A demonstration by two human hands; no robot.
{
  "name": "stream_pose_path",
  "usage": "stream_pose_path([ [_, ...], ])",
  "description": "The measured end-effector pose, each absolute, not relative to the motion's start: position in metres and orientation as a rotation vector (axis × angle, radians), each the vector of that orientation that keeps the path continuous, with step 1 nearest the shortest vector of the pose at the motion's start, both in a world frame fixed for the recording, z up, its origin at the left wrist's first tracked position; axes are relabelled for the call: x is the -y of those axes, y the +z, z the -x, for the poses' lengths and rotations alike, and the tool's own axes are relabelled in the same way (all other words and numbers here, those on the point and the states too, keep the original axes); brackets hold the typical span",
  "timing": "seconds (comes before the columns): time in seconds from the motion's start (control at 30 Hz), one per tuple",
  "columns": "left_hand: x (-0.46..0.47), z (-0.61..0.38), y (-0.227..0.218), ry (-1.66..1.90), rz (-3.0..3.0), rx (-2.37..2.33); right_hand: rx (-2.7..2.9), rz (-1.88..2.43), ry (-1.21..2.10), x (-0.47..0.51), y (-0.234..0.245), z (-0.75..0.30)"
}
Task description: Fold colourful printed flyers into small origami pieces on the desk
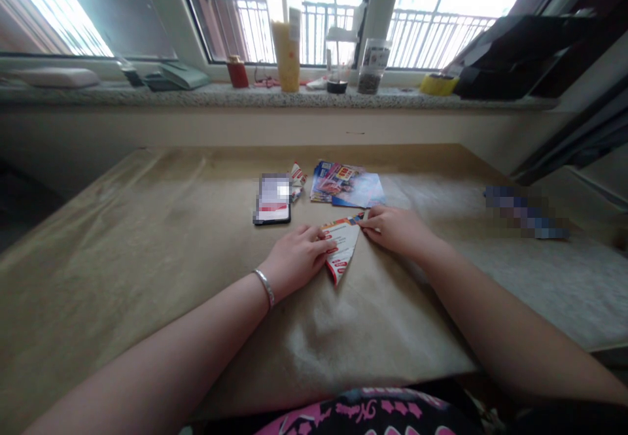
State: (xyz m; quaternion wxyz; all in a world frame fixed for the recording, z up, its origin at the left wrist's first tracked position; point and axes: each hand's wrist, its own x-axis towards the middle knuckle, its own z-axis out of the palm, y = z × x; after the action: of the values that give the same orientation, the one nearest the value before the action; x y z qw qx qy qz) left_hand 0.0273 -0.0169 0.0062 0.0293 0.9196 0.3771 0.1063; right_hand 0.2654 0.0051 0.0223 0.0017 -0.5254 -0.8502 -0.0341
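Observation:
A printed paper flyer folded into a triangle [342, 252] lies on the brown paper-covered table [147, 245], its tip pointing toward me. My left hand [297, 258] rests on the flyer's left edge, fingers pressed flat on the paper; a silver bracelet circles that wrist. My right hand [395, 227] pinches the flyer's upper right corner against the table with its fingertips together.
A phone [273, 201] lies just beyond my left hand, with a small folded paper piece [296, 180] beside it. A stack of colourful flyers [346, 184] sits behind my right hand. The windowsill holds a tall yellow drink cup [286, 42], jars, a tape roll [438, 84].

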Motion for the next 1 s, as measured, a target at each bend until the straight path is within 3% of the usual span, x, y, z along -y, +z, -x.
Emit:
stream_pose_path([
  [0.27,0.018,-0.028,0.007,0.328,-2.831,-1.167,2.748,1.291,0.076,-0.004,0.020,-0.275],
  [0.53,0.018,-0.028,0.007,0.314,-2.852,-1.171,2.737,0.938,0.545,0.000,0.017,-0.269],
  [1.0,0.018,-0.028,0.008,0.310,-2.871,-1.183,2.755,0.734,0.733,0.007,0.016,-0.257],
])
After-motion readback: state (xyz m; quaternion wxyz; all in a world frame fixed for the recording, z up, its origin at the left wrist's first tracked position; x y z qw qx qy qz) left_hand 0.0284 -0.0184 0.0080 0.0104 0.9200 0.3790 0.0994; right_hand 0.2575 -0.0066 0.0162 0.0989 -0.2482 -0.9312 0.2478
